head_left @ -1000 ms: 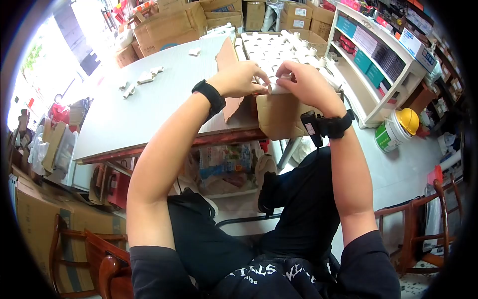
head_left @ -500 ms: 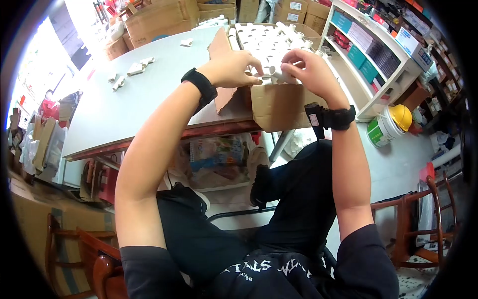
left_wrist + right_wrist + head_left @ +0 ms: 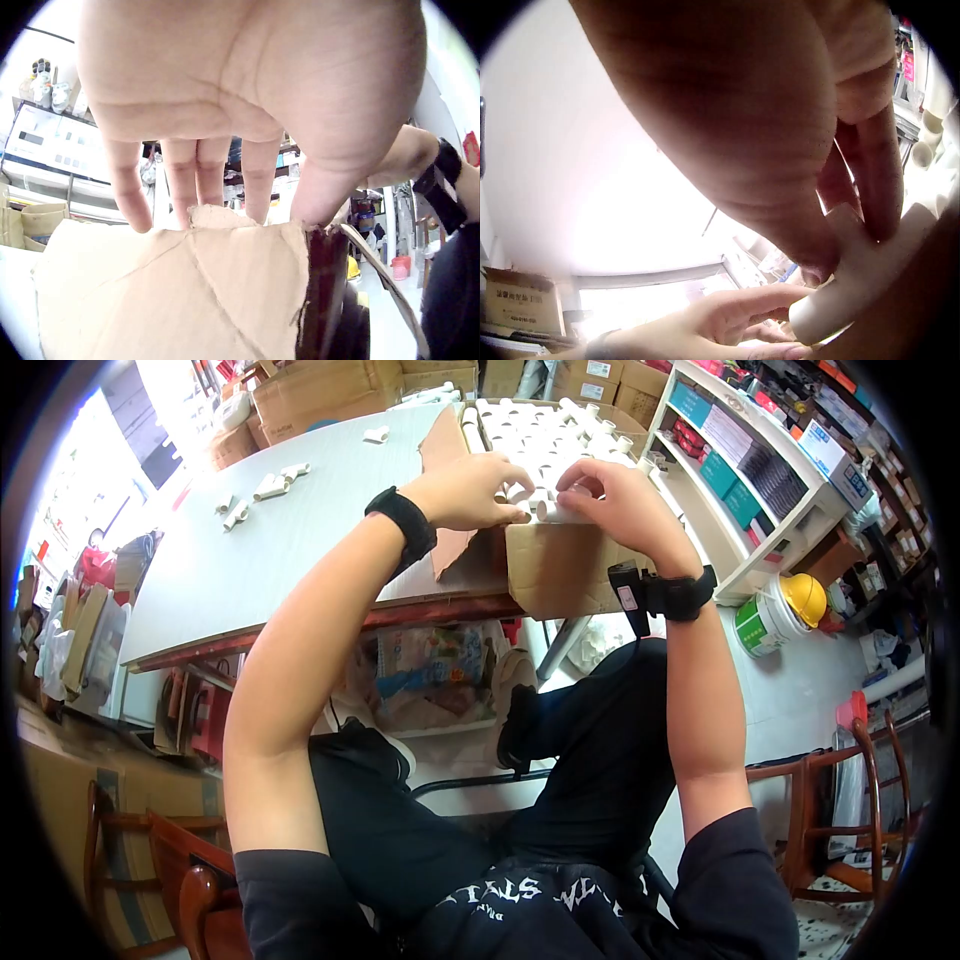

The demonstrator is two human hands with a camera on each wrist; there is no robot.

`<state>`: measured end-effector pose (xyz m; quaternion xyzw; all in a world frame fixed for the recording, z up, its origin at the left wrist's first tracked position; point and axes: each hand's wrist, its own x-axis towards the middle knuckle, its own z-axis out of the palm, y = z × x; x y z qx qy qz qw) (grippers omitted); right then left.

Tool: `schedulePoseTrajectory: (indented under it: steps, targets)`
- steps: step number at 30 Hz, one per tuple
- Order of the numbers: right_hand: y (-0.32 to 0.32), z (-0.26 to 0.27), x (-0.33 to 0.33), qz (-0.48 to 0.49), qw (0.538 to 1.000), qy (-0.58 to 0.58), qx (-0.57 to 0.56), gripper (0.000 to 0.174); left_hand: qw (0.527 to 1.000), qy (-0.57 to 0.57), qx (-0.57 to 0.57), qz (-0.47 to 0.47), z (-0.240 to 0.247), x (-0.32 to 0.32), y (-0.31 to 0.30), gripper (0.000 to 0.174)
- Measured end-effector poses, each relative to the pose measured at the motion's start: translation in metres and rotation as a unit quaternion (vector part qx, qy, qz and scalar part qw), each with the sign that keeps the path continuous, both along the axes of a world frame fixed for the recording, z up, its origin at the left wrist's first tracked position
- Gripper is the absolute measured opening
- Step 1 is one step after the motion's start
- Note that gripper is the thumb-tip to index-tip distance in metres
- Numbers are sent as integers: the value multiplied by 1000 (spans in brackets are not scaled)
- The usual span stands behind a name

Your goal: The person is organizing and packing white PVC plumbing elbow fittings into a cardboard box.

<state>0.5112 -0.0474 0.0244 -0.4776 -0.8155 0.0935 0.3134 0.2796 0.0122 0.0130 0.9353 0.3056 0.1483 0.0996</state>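
Note:
A white T-shaped pipe fitting [image 3: 546, 510] [image 3: 862, 274] lies at the near edge of a cardboard box [image 3: 562, 572] packed with white fittings [image 3: 535, 435]. My right hand [image 3: 632, 508] [image 3: 757, 120] pinches it between thumb and fingers. Just left of it, my left hand [image 3: 462, 492] [image 3: 240, 90] reaches over the torn flap [image 3: 440, 448] [image 3: 157, 296], its fingers fairly straight and apart. Its fingertips come close to the fitting's left end; whether they touch it I cannot tell. The flap hides those fingertips in the left wrist view.
Several loose fittings [image 3: 270, 487] lie on the white table [image 3: 330, 540], one more [image 3: 376, 435] near its back edge. Large cartons [image 3: 325, 405] stand behind. A white shelf unit [image 3: 715, 485] rises at the right, with a bucket [image 3: 770, 622] and yellow helmet beside it.
The head view has shifted slightly. The fitting, tilted between the hands half a second ago, now lies lower and flatter at the box's near edge. The right hand keeps hold of it.

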Motion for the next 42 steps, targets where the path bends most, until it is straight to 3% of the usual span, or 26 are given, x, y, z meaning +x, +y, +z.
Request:
schedulePoseTrajectory:
  steps: [5, 11, 20, 24, 29, 32, 33, 35, 36, 39, 42]
  targets:
    - [10, -5, 5, 0, 999, 25, -23, 16, 1000, 1, 27, -12, -7, -1, 7, 37]
    - [5, -4, -9, -23, 995, -95, 37, 17, 999, -4, 29, -12, -5, 1, 5, 36]
    - [0, -5, -8, -3, 994, -90, 69, 19, 997, -26, 60, -33, -11, 1, 6, 35]
    - [-2, -4, -5, -3, 991, -115, 70, 22, 998, -48, 30, -41, -1, 9, -4, 30]
    - [-9, 4, -11, -16, 991, -133, 29, 24, 995, -30, 88, -21, -4, 18, -10, 26]
    - [3, -6, 17, -43, 989, 59, 126, 25, 996, -52, 71, -27, -1, 22, -13, 26]
    - [-5, 7, 24, -89, 985, 110, 102, 27, 995, -74, 65, -22, -2, 24, -13, 27]
    - [-10, 17, 42, -137, 978, 124, 101, 26, 992, -116, 51, -9, -3, 29, -14, 29]
    - [-12, 18, 48, -169, 981, 84, 47, 26, 992, -109, 56, -8, 1, 32, -19, 33]
    - [-12, 1, 48, -103, 994, -18, 40, 25, 997, -62, 54, 6, 12, 40, -35, 34]
    - [-14, 2, 47, -151, 988, -36, 7, 24, 992, -73, 98, 16, 7, 47, -32, 30]
